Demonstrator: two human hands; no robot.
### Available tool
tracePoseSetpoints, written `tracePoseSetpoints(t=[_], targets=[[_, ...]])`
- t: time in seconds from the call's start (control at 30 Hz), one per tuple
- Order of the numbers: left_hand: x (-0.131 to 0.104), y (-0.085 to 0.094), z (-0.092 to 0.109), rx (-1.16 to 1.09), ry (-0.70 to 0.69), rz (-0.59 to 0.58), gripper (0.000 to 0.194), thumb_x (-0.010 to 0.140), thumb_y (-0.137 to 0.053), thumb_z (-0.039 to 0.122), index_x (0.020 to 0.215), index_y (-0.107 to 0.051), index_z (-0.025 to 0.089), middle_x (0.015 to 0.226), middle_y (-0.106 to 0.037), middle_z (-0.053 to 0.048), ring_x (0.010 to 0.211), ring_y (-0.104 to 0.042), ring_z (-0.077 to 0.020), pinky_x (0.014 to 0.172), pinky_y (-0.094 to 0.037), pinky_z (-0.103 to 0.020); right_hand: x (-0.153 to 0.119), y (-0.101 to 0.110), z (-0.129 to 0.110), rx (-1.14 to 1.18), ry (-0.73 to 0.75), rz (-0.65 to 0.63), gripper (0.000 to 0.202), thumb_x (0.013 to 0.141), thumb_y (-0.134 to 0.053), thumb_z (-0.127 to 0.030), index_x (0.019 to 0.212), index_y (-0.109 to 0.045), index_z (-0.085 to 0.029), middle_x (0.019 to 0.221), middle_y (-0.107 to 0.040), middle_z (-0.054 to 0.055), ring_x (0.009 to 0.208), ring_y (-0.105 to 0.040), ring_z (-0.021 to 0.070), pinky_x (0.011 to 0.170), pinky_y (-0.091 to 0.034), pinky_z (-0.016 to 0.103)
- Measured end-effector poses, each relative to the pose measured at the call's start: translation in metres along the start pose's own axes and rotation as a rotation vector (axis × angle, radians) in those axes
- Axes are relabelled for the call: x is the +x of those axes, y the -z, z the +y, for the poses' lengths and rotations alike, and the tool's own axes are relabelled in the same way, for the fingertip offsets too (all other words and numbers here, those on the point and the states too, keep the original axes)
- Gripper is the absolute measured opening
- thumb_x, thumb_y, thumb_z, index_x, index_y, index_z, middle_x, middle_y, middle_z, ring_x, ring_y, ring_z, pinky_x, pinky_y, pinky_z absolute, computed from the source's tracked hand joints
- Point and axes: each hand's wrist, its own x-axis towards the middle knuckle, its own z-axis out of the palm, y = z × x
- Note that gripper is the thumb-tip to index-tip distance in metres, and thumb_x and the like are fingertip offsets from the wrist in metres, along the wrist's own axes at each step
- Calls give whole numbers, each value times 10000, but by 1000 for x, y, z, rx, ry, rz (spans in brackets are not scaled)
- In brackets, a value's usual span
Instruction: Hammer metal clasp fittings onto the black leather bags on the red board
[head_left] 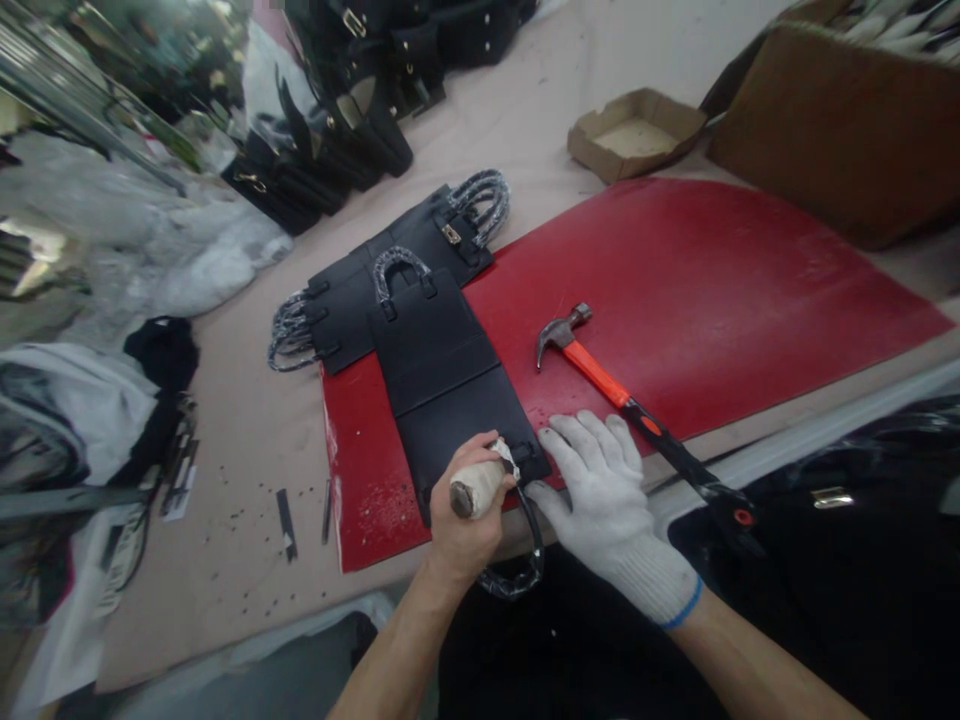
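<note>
My bare left hand (466,525) is closed around a thick, white-wrapped punch-like tool (477,488) with a dark round butt end; its tip is hidden. The hand rests at the near end of a black bag panel (442,370), beside a handle tab. A plastic-wrapped handle (534,560) loops over the table's front edge from that end. My right hand (596,490), in a white knit glove, lies with its fingers spread, just right of the panel's corner. Beyond its fingertips is a claw hammer (600,375) with an orange and black grip, lying untouched on the red mat (697,290).
Behind the panel lie more black bag pieces (352,270) with wrapped handles. Finished-looking black bags (330,150) stand farther back. A shallow cardboard tray (634,135) and a larger brown box (840,130) sit at the back right. Small dark strips (286,525) and scraps lie at left.
</note>
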Motion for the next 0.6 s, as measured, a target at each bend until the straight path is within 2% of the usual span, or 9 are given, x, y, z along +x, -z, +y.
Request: tracePoseSetpoints(t=[0.17, 0.43, 0.53, 0.6], targets=[[-2, 0, -3, 9, 13, 28, 146, 887, -745, 219, 1021, -705, 179, 1194, -742, -125, 1132, -721, -269, 1020, -589, -462, -1, 1, 1, 12, 21, 7, 449, 922, -683, -361, 1321, -644, -160, 1393, -661, 141, 1360, -519, 378, 1229, -278, 624], [6, 1, -4, -44, 26, -13, 146, 880, -730, 200, 1022, -697, 187, 1191, -743, -115, 1132, -720, -256, 1024, -588, -444, 0, 10, 7, 25, 86, -12, 440, 926, -677, -327, 1328, -629, -154, 1384, -657, 155, 1365, -518, 384, 1215, -306, 648], [4, -1, -5, -31, 11, 2, 162, 877, -728, 195, 1036, -696, 182, 1188, -739, -120, 1125, -722, -257, 1016, -590, -441, 0, 19, 11, 58, 95, -6, 406, 924, -665, -283, 1310, -631, -165, 1315, -687, 152, 1283, -587, 364, 1164, -404, 625], [1, -3, -5, -12, -1, 30, 175, 877, -731, 193, 1048, -698, 176, 1192, -736, -129, 1122, -724, -258, 1019, -587, -447, 0, 28, 15, 59, 96, 58, 362, 931, -650, -246, 1283, -635, -163, 1251, -706, 152, 1199, -637, 340, 1084, -500, 573]])
